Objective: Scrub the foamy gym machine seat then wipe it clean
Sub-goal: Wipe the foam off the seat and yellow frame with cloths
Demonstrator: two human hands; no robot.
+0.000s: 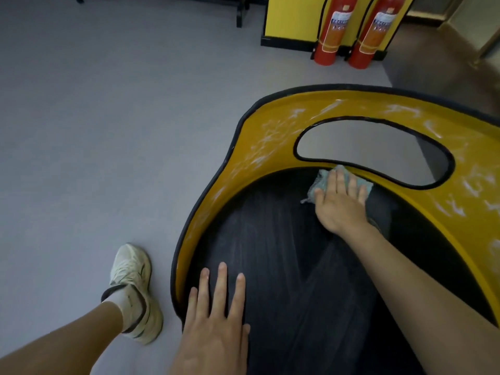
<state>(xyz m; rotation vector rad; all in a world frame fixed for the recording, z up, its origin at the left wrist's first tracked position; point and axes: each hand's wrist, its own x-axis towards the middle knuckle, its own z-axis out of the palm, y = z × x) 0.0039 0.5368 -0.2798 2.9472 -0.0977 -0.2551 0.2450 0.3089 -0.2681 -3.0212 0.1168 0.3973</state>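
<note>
Pressing flat on a pale blue-green cloth, the right hand lies palm down with its fingers stretched forward and close together, pinning the cloth against the seat rather than clenching it. The cloth peeks out on the thumb side and beyond the fingertips, right where the black seat pad meets the inner edge of the yellow rim. Ahead of those fingertips the rim curves around an oval cut-out edged in black, and white streaks of foam smear the yellow surface to the thumb side, ahead, and out past the little-finger side. The pad under and behind the hand looks dark and streaked, with faint wipe marks running toward the wrist.

The left hand rests open on the near part of the pad, fingers spread and pointing forward, holding nothing; its little-finger side sits just beside the near end of the yellow rim. Off to that same side, on the grey floor, stands a foot in a pale sneaker with a white sock. Far beyond both hands, two red fire extinguishers stand against a yellow panel with a black base.
</note>
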